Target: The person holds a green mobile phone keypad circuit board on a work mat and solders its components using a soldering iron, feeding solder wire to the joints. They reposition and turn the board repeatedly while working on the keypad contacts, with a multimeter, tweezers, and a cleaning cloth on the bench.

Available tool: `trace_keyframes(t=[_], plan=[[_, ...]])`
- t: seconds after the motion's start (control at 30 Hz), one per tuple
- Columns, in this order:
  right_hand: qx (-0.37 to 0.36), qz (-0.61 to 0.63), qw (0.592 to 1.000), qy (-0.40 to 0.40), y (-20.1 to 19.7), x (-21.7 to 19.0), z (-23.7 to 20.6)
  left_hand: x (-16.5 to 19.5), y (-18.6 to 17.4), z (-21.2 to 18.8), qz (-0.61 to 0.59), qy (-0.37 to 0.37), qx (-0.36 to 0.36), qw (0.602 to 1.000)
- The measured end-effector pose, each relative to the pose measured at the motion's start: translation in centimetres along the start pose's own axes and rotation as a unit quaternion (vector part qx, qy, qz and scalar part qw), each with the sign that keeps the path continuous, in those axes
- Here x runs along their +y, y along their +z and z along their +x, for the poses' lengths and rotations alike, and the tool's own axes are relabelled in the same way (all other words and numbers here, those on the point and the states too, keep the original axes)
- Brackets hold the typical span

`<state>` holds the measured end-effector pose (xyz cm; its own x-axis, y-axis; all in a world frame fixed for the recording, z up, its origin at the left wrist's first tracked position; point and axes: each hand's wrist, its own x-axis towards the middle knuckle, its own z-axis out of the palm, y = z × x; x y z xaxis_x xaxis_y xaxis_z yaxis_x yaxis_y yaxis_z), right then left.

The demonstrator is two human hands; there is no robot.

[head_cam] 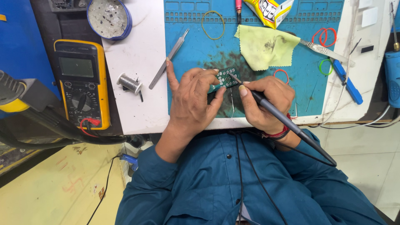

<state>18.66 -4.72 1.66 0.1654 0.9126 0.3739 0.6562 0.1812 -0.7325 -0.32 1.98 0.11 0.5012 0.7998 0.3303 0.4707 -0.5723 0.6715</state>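
Step in hand: soldering on a small green circuit board [225, 78] — judged from the iron's tip resting on the board's pad rows while the other hand steadies it.
Left hand [192, 98]: fingers curled and clamped on the board's left edge, thumb under it, index finger sticking up free.
Right hand [265, 101]: closed in a pen grip on the dark soldering iron [278, 115], its thin tip touching the board's right side; the handle runs back over the wrist toward the blue sleeve.
Board's place: held just above the blue work mat [196, 50], near the mat's front edge, between the two hands, which are close together but not touching.
Solder: a thin wire seems to hang below the board, too fine to be sure; a small spool of solder wire [130, 83] lies on the white desk [137, 112], well apart to the left.
Near the hands: metal tweezers [168, 59] lie slantwise across the mat's left border; a yellow cloth [265, 46] lies just beyond the board, stained dark.
Further off: a yellow multimeter [82, 83] on the left, a round tin [109, 17] of residue above it, coloured rubber bands scattered on the mat.
Next move, as a judgement: it calls for a still tip on one pad only — the pads sit close, so a slip would bridge neighbours — and a firm left-hand hold that keeps the fingers away from the hot tip.
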Motion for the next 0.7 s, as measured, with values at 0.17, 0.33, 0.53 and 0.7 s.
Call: trace_keyframes(t=[0.17,0.33,0.53,0.7], plan=[[-0.001,-0.004,1.000,-0.004,-0.06,0.01,-0.03,0.03,0.00,-0.02,-0.001,-0.004,-0.002,1.000],[-0.002,-0.003,1.000,0.003,-0.12,0.07,-0.04,0.08,-0.01,-0.02,0.002,-0.005,-0.004,1.000],[-0.001,0.003,1.000,0.003,-0.10,-0.03,-0.07,0.19,-0.10,-0.06,0.052,-0.033,-0.009,0.998],[-0.006,0.000,1.000,0.006,-0.17,-0.05,-0.01,0.21,-0.04,0.02,0.071,-0.049,-0.024,0.996]])
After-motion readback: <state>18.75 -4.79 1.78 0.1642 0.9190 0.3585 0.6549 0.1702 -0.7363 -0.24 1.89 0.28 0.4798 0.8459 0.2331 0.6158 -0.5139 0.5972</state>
